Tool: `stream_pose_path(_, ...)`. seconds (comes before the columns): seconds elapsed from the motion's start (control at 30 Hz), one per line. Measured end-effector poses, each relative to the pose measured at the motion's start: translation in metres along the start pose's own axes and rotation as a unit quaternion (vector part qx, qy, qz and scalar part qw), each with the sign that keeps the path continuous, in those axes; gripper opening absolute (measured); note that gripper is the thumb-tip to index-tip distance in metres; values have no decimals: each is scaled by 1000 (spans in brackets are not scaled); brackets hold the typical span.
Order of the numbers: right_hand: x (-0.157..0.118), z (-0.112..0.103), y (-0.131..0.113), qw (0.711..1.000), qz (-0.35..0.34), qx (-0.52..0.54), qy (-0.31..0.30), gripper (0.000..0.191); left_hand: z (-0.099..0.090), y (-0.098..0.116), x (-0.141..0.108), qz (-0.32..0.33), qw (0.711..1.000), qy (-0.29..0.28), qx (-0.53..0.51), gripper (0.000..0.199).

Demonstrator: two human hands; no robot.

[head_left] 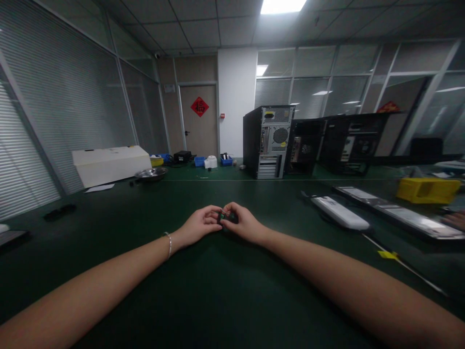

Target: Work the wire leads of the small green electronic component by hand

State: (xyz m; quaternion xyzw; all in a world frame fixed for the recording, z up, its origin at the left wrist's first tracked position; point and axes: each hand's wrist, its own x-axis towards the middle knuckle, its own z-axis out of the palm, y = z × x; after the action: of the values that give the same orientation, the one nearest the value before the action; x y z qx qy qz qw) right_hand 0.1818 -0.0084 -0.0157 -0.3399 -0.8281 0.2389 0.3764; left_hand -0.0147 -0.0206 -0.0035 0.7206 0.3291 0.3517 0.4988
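Both hands meet over the middle of the dark green table (203,291), around a small black part with a bit of green on it (232,217). My right hand (244,223) is closed, its thumb and fingers pinching that part. From the other side my left hand (202,223) closes on the part's left end, its fingers bent and a bracelet on the wrist. Most of the part is covered by fingers, and its exact kind is too small to tell.
Black computer cases (276,140) stand at the back right. A white power strip-like device (340,212), long flat panels (403,211) and a yellow bin (428,190) lie to the right. At back left are a white box (112,165) and a metal bowl (150,174). Another person's hand (456,219) shows at the right edge.
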Motion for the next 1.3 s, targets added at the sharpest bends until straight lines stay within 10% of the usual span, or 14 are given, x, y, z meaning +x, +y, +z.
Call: stream_pose_path(1.3, -6, -2, -14, 996, -6, -81, 46, 23, -1, 1, 3, 10, 999, 37, 14, 33)
